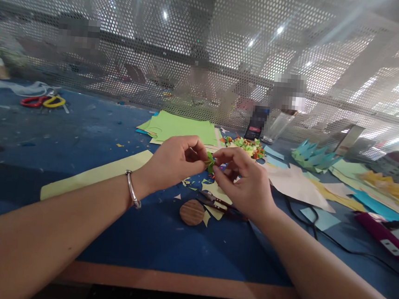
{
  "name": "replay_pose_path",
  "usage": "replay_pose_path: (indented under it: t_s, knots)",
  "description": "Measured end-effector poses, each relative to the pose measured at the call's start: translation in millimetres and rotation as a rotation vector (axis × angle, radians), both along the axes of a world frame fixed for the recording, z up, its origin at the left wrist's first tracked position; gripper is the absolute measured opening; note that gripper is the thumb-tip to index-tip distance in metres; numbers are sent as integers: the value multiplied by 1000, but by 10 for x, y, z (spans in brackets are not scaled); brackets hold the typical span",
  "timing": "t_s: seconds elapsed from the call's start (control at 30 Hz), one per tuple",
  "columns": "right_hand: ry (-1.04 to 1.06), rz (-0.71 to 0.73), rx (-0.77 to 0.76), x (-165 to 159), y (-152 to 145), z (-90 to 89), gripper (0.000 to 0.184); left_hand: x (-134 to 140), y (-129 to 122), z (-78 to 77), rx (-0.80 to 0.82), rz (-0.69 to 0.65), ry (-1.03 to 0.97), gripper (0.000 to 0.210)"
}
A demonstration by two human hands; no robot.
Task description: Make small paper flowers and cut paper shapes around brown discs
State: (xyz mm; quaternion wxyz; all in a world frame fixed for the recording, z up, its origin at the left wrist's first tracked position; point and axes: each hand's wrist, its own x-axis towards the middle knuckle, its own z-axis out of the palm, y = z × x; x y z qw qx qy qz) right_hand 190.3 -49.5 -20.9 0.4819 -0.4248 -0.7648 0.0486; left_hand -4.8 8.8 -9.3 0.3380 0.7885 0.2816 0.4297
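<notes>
Between my two hands is a small green paper flower (pixel 210 162), held above the blue table (pixel 134 251). My left hand (pixel 181 159), with a silver bangle at the wrist, pinches its left side. Thumb and fingers of my right hand (pixel 244 179) are closed on its right side. Below them lie a round wooden disc (pixel 192 212) and a dark-handled tool (pixel 221 202), partly covered by my right hand. Pale paper scraps (pixel 206 218) are scattered around these. Just behind my hands is a heap of small green, orange and yellow paper pieces (pixel 250 148).
Green paper sheets (pixel 183 128) are stacked at the back, before a perforated metal screen (pixel 180 50). Red- and yellow-handled scissors (pixel 43 102) lie far left. At right are a blue paper piece with pointed tips (pixel 314 155), a purple power strip (pixel 383 237) and a black cable (pixel 337 246). A phone (pixel 256 123) stands behind.
</notes>
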Motion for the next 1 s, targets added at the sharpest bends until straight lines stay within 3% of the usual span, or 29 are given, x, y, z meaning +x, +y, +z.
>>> replay_pose_path:
  t_s: [0.27, 0.73, 1.0]
  knots:
    - [-152, -7, 60, 14, -12, 16, 30, -1, -101, 80, 224, 78, 167, 7]
    - [-212, -51, 16, 42, -24, 52, 9, -42, -34, 98, 170, -30, 204, 10]
    - [-175, -42, 31, 57, -8, 48, 10, -40, -79, 76, 188, -21, 168, 9]
